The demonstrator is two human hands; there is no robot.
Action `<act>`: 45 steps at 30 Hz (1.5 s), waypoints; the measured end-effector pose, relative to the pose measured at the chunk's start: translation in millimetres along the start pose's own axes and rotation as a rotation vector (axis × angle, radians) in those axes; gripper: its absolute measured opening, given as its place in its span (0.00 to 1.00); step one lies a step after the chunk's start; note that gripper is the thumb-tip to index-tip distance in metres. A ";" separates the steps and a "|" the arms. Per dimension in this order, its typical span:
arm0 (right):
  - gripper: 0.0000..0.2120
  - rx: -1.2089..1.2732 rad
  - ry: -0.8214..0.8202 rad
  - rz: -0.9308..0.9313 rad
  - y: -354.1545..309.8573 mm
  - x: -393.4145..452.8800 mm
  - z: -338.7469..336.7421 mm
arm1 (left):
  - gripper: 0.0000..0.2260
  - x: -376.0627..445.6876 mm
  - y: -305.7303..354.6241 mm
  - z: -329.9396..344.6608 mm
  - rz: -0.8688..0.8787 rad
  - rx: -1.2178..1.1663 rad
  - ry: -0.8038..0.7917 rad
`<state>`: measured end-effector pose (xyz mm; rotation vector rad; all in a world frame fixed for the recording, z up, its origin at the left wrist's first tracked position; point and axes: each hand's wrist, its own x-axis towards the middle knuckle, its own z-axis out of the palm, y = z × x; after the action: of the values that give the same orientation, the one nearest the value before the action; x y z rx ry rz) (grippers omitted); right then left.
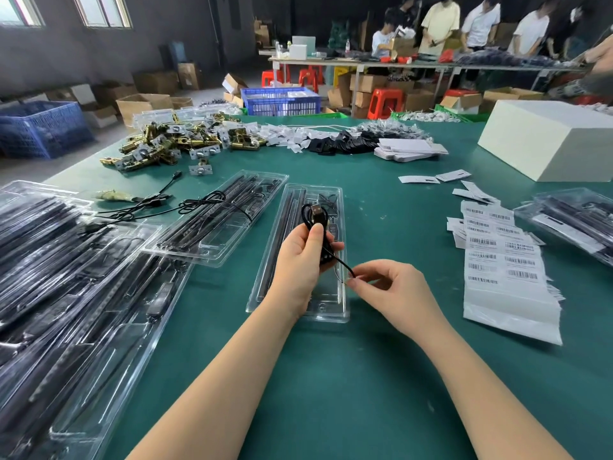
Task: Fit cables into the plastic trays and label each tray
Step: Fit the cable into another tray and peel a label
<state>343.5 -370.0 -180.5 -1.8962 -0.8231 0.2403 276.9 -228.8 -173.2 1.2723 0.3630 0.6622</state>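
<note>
Cable-fitting step in hand, label not yet on. Left hand (303,257) curled round a coiled black cable (315,215), thumb pressing the loops, USB plug poking out on top. Right hand (394,287) pinching the cable's loose tail between thumb and forefinger, other fingers loosely bent. Both held just above the clear tray (298,293) lying lengthwise on the green bench (331,376); dark strips already seated along the tray's left channel, a small cable visible at its far end. Second tray (219,220) just to the left, with a loose cable draped across it. Stack of filled trays (66,277) further left. Barcode labels (504,257) fanned out to the right, well apart from the hands.

Judged next: wind in the tail, keep the coil tight, then press it down into the tray's open pocket on the right side so nothing springs out. After that, reach right for a label. Risk: coil unwinding on release; tail catching the tray's edge.
</note>
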 end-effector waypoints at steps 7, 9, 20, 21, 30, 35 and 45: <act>0.16 0.229 0.263 -0.127 -10.6 -0.4 1.4 | 0.08 -16.4 -5.0 15.9 0.284 0.380 -0.148; 0.10 0.318 0.285 -0.120 -13.4 -2.0 2.3 | 0.07 -20.9 -9.0 21.1 0.341 0.443 -0.192; 0.12 0.713 -0.015 0.177 -15.8 2.4 -11.0 | 0.18 -17.3 -10.3 17.6 0.347 0.464 -0.275; 0.16 0.730 -0.055 0.195 -14.9 2.3 -13.4 | 0.20 -16.8 -10.2 16.6 0.347 0.484 -0.294; 0.15 0.739 -0.091 0.193 -10.0 2.1 -14.2 | 0.31 -14.2 -6.8 13.6 0.228 0.464 -0.380; 0.11 0.869 0.014 0.190 -14.8 4.7 -9.3 | 0.48 -15.1 -4.7 8.0 0.181 0.496 -0.366; 0.09 1.154 0.264 0.329 -4.9 13.2 -36.4 | 0.08 -16.4 -0.4 -2.5 0.369 1.161 -0.401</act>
<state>369.5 -386.7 -156.7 -0.9084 -0.0858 0.5175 263.0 -237.4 -176.0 2.5757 0.1568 0.4639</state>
